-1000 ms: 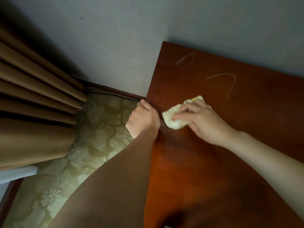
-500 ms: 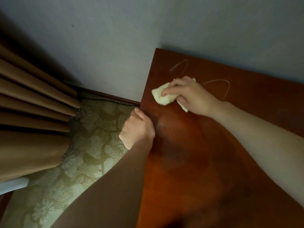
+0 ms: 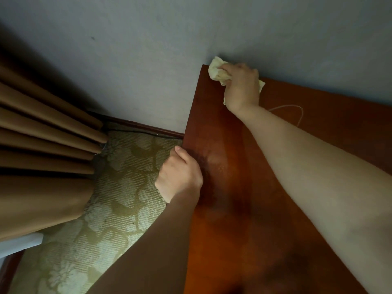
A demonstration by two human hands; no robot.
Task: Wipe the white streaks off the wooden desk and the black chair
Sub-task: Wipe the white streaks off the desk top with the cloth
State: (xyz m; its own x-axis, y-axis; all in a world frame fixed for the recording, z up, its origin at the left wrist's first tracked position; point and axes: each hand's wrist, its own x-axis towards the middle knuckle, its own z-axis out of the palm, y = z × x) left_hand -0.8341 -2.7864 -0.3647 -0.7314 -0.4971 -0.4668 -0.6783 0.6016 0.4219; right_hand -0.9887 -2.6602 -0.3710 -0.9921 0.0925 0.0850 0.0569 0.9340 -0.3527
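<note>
The reddish wooden desk [image 3: 244, 209] fills the right half of the head view. At its far left corner, against the wall, my right hand [image 3: 241, 88] grips a crumpled pale yellow cloth [image 3: 216, 71] and presses it on the desk. A thin white streak [image 3: 297, 111] curves on the wood just right of that wrist. My left hand [image 3: 180, 177] rests with curled fingers on the desk's left edge, fingers hidden over the side. The black chair is out of view.
A grey wall [image 3: 169, 49] stands behind the desk. Brown curtains [image 3: 42, 145] hang at the left over a patterned green carpet [image 3: 106, 209]. A dark cable [image 3: 137, 131] runs along the wooden skirting board.
My right hand has slid the cloth away from me to the desk's far left corner, over the spot of the left streak, which no longer shows. My left hand stays on the edge.
</note>
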